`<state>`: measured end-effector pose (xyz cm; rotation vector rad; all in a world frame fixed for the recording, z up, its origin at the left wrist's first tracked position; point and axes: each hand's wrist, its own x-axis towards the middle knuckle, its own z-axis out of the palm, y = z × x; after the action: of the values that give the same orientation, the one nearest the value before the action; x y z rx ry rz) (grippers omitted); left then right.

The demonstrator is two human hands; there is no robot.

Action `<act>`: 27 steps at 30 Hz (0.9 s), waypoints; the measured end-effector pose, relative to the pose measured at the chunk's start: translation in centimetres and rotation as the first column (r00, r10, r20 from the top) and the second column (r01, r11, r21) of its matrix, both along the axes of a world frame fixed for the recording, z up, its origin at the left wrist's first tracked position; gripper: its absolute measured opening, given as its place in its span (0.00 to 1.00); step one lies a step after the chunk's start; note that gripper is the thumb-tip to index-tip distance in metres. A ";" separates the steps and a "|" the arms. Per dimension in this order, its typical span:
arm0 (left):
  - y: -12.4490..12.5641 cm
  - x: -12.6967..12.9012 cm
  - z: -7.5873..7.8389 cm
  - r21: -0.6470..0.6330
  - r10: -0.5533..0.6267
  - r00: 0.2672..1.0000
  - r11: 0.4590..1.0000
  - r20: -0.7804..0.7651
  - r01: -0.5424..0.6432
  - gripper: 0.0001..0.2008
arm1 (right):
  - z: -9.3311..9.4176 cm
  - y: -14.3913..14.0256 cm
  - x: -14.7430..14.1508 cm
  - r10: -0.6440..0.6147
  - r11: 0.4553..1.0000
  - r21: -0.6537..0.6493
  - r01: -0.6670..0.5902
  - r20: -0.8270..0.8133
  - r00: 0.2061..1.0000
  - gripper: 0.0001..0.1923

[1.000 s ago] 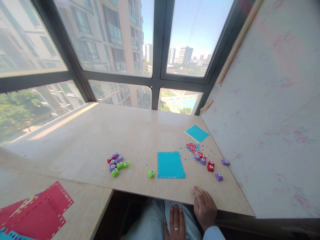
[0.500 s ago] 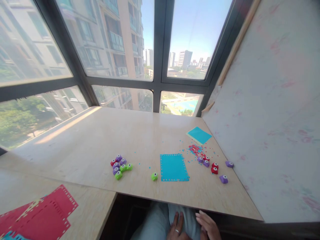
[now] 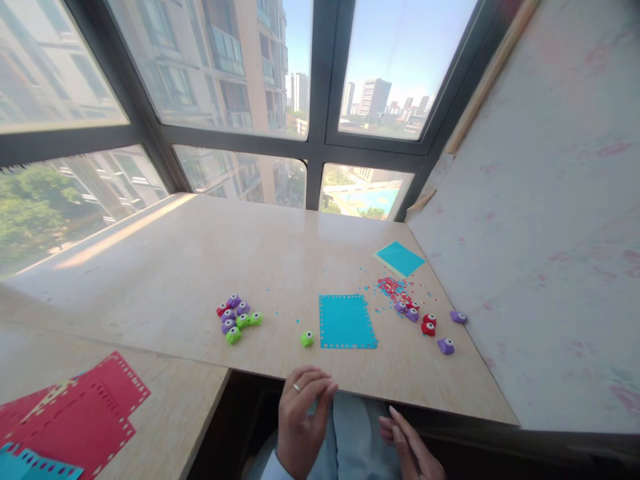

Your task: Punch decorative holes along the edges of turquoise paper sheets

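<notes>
Head view: left hand (image 3: pixel 301 417) up at the near edge of the table (image 3: pixel 200 267), fingers curled loosely inward, nothing in them. Nearest to it, a green punch (image 3: pixel 307 339) sits alone on the wood, just left of the blue sheet (image 3: pixel 347 321) with its punched border. Right hand (image 3: pixel 411 450) low over the lap, below the table edge, fingers stretched out flat, holding nothing. Left of centre, a cluster of punches (image 3: pixel 236 318), purple, green and red, packed together. To the right, more punches (image 3: pixel 425 323) scattered near a heap of confetti (image 3: pixel 393 288). Far right, a small blue square (image 3: pixel 399 259). Near left, red sheets (image 3: pixel 75 417) on a lower table.
</notes>
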<state>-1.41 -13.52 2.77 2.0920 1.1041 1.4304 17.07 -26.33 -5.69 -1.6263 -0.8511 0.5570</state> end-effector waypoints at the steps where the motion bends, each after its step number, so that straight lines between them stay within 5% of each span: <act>1: 1.2 -0.6 0.4 -0.014 0.063 0.998 0.998 -0.009 -0.064 0.07 | 0.6 0.4 0.1 0.007 1.000 0.003 -0.007 -0.026 1.000 0.20; 5: 5.4 -1.9 -1.4 -0.044 0.164 0.974 0.984 -0.156 -0.173 0.13 | 3.1 2.0 1.1 0.052 0.999 -0.003 -0.052 -0.066 0.997 0.21; 10: 7.8 -2.1 -4.0 -0.128 0.109 0.963 0.981 -0.247 -0.144 0.15 | 5.3 4.5 2.8 0.178 0.978 -0.100 -0.182 -0.050 0.983 0.23; 18: 8.8 -1.3 -3.9 -0.264 0.041 0.977 0.960 -0.210 -0.097 0.13 | 6.2 10.9 5.3 0.079 0.967 -0.215 -0.134 -0.248 0.966 0.36; 27: 8.4 -1.2 -3.7 -0.208 0.086 0.974 0.969 -0.209 -0.130 0.10 | 9.7 14.2 4.4 -0.036 0.990 -0.126 -0.068 -0.681 0.732 0.27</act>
<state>-2.62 -5.12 -0.92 2.0745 1.4061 1.1021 21.52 -12.13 4.01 -1.3706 -0.2670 1.1648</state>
